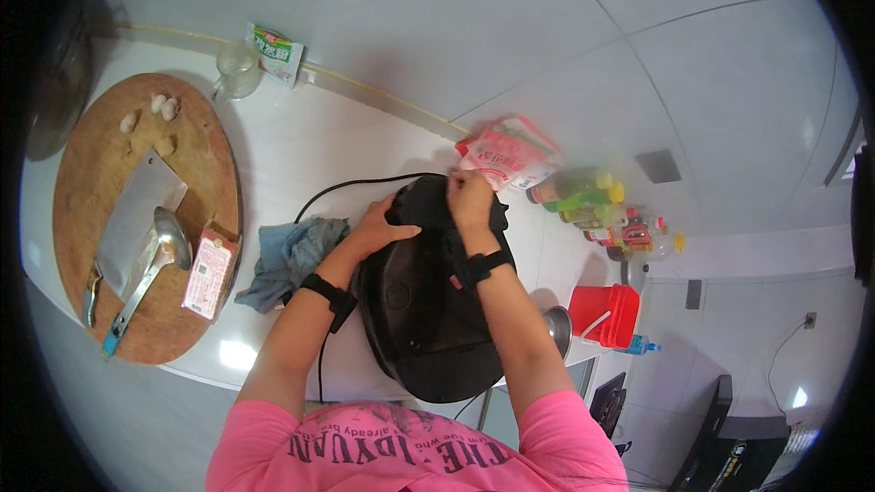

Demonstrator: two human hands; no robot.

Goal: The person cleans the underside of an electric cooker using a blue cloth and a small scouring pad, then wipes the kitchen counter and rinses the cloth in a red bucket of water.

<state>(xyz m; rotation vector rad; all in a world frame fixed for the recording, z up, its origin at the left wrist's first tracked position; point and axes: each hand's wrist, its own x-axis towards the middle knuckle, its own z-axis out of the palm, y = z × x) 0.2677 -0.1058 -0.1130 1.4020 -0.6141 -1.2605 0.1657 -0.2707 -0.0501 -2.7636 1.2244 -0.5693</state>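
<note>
A bulky black kitchen appliance (417, 294) with a glossy, rounded body lies on the white countertop in front of me; its exact kind is unclear. My left hand (376, 231) grips its far left edge, thumb on top and fingers down the side. At the far end, my right hand (472, 199) is curled in a loose fist against the housing. Whatever its fingers may hold is hidden and slightly blurred. A black power cord (355, 182) loops from the far end to the left. Beside my left forearm lies a crumpled blue-grey cloth (301, 256).
Left stands a round wooden cutting board (205, 212) with a cleaver (140, 219), ladle (147, 280), small box (208, 277) and garlic (164, 107). Behind are a glass mug (238, 72) and pink packets (509, 150). Several bottles (581, 188) and a red bucket (605, 314) stand right.
</note>
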